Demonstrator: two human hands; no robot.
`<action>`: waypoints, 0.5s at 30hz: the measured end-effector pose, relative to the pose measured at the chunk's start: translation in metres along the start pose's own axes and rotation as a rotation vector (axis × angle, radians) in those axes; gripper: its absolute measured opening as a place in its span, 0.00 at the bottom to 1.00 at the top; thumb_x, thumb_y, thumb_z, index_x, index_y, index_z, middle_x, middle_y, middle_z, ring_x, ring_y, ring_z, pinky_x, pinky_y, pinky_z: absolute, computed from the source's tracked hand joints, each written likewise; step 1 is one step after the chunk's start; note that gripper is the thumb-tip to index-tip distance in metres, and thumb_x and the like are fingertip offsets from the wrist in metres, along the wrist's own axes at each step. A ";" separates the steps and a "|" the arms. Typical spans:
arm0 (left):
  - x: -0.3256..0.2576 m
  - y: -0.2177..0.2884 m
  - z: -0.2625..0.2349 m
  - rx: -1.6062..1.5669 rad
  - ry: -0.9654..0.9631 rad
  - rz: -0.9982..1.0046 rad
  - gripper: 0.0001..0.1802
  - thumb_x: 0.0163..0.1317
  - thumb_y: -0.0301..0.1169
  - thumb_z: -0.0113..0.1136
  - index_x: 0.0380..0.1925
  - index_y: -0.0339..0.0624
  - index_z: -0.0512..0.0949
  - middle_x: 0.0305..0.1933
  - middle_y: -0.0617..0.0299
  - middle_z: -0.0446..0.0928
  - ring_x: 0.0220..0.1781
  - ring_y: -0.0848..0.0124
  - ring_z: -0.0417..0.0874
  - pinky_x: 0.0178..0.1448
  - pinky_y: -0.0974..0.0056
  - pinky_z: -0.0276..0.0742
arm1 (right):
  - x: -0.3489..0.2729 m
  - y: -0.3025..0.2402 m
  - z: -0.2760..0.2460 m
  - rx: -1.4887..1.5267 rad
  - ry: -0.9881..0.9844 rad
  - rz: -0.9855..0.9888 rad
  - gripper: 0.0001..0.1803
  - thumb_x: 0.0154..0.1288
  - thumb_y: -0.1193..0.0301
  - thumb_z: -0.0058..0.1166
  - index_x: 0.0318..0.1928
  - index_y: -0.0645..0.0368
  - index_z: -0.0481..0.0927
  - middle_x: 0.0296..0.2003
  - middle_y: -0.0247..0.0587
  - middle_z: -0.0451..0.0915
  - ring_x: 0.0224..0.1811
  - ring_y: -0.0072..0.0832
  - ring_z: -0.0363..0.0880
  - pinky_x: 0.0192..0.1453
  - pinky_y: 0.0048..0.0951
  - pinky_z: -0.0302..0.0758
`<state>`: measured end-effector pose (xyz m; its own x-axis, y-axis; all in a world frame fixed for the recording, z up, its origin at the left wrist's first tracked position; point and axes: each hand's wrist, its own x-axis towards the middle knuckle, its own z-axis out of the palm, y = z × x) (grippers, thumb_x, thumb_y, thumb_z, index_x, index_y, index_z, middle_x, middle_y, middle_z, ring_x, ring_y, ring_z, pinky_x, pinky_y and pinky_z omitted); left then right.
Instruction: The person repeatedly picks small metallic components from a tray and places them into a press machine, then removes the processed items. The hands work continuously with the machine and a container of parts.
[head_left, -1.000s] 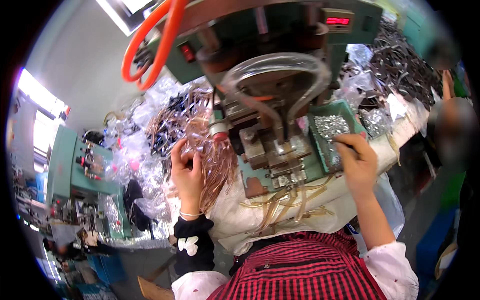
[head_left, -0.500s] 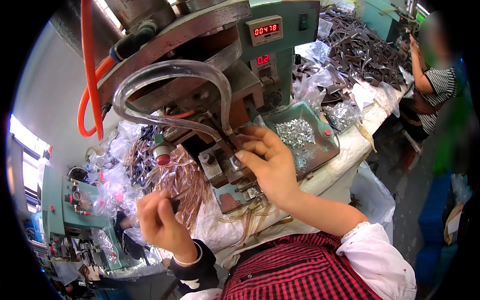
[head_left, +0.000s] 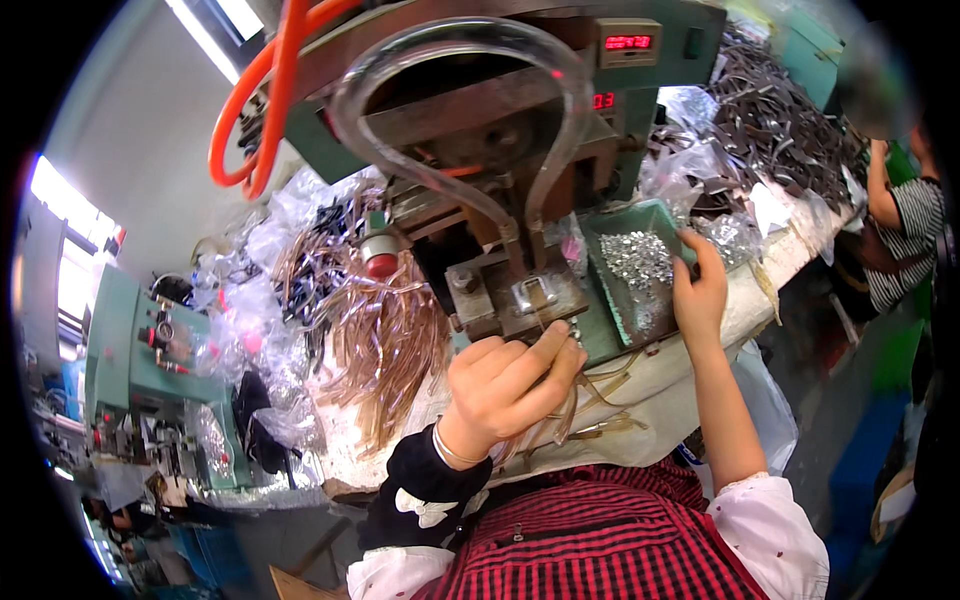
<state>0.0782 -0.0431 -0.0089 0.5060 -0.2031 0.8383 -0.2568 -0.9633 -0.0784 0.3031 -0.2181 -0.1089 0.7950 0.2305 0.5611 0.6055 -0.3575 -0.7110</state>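
My left hand [head_left: 512,388] is closed in a pinch at the front of the press, on a thin, see-through brown strip [head_left: 568,405] whose tail hangs below the fingers. The strip's other end appears to reach the small shiny metal piece [head_left: 536,293] on the press bed [head_left: 500,322]. Over at the right rim of the green tray [head_left: 615,330], my right hand [head_left: 703,290] has its thumb and fingers apart and grips nothing I can see. It covers the spot where a red button showed earlier. Small silvery metal pieces [head_left: 637,257] lie in the tray.
A clear looped hose [head_left: 470,30] runs down to the press tool. Brown strips [head_left: 385,335] heap on the left, beside plastic bags [head_left: 265,330] and a red button [head_left: 380,262]. Dark strips [head_left: 775,125] pile at the back right, near another person [head_left: 905,220].
My right hand has left the press tool and moved right to the tray's rim. The left hand has come rightward to the press front with the strip. The view has shifted.
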 end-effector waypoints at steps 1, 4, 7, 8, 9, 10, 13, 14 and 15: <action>-0.002 -0.001 0.002 0.015 -0.001 0.002 0.12 0.51 0.27 0.76 0.36 0.44 0.83 0.42 0.61 0.86 0.20 0.77 0.73 0.23 0.71 0.65 | -0.007 -0.001 -0.007 -0.022 -0.075 -0.031 0.14 0.59 0.79 0.60 0.47 0.61 0.84 0.46 0.47 0.83 0.51 0.43 0.80 0.59 0.38 0.75; -0.004 0.000 0.001 -0.027 -0.013 -0.060 0.12 0.52 0.27 0.75 0.37 0.44 0.84 0.44 0.60 0.86 0.21 0.76 0.76 0.24 0.71 0.67 | -0.020 -0.027 -0.025 -0.090 -0.291 -0.009 0.09 0.55 0.78 0.65 0.39 0.60 0.85 0.39 0.45 0.80 0.47 0.44 0.78 0.54 0.40 0.74; 0.002 0.010 -0.022 -0.129 -0.126 -0.248 0.16 0.50 0.25 0.72 0.41 0.43 0.86 0.47 0.57 0.87 0.24 0.72 0.81 0.25 0.67 0.72 | -0.028 -0.036 -0.018 -0.194 -0.306 -0.096 0.08 0.54 0.77 0.67 0.37 0.60 0.85 0.36 0.45 0.77 0.46 0.45 0.77 0.52 0.41 0.73; 0.007 0.020 -0.039 -0.145 -0.215 -0.341 0.18 0.50 0.25 0.69 0.44 0.43 0.86 0.49 0.57 0.86 0.27 0.69 0.83 0.27 0.65 0.75 | -0.032 -0.036 -0.011 -0.224 -0.279 -0.151 0.08 0.53 0.76 0.67 0.36 0.60 0.85 0.36 0.45 0.77 0.46 0.45 0.76 0.51 0.42 0.73; 0.011 0.030 -0.061 -0.212 -0.269 -0.415 0.22 0.47 0.23 0.66 0.46 0.44 0.87 0.50 0.55 0.86 0.28 0.66 0.85 0.29 0.63 0.79 | -0.033 -0.035 -0.005 -0.184 -0.230 -0.186 0.08 0.52 0.76 0.68 0.34 0.60 0.84 0.37 0.46 0.77 0.46 0.46 0.77 0.51 0.43 0.73; 0.017 0.040 -0.081 -0.318 -0.302 -0.396 0.16 0.57 0.27 0.64 0.47 0.46 0.88 0.55 0.53 0.86 0.32 0.68 0.86 0.32 0.66 0.79 | -0.031 -0.034 -0.001 -0.194 -0.239 -0.182 0.08 0.52 0.77 0.68 0.34 0.61 0.84 0.37 0.46 0.77 0.46 0.47 0.76 0.51 0.45 0.73; 0.044 0.062 -0.106 -0.970 -0.262 -0.119 0.20 0.65 0.32 0.58 0.57 0.43 0.81 0.59 0.47 0.80 0.37 0.59 0.83 0.37 0.59 0.78 | -0.035 -0.013 0.002 -0.271 -0.207 -0.266 0.08 0.55 0.78 0.64 0.37 0.62 0.82 0.40 0.47 0.80 0.47 0.47 0.78 0.52 0.44 0.74; 0.041 0.077 -0.109 -1.185 -0.208 -0.106 0.19 0.68 0.33 0.56 0.56 0.40 0.80 0.58 0.47 0.80 0.41 0.55 0.83 0.41 0.56 0.78 | -0.039 -0.010 0.008 -0.233 -0.214 -0.258 0.08 0.57 0.79 0.63 0.39 0.61 0.81 0.40 0.47 0.81 0.47 0.45 0.79 0.52 0.42 0.74; 0.038 0.087 -0.109 -1.403 -0.162 -0.074 0.19 0.70 0.35 0.55 0.56 0.36 0.79 0.57 0.48 0.79 0.45 0.51 0.83 0.45 0.53 0.79 | -0.044 -0.015 0.012 -0.152 -0.208 -0.129 0.07 0.60 0.80 0.61 0.40 0.61 0.81 0.39 0.47 0.81 0.46 0.44 0.79 0.52 0.41 0.74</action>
<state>-0.0142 -0.1152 0.0749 0.6173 -0.2707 0.7387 -0.7708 -0.0199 0.6368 0.2597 -0.2123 -0.1282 0.7117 0.4583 0.5325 0.7022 -0.4414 -0.5586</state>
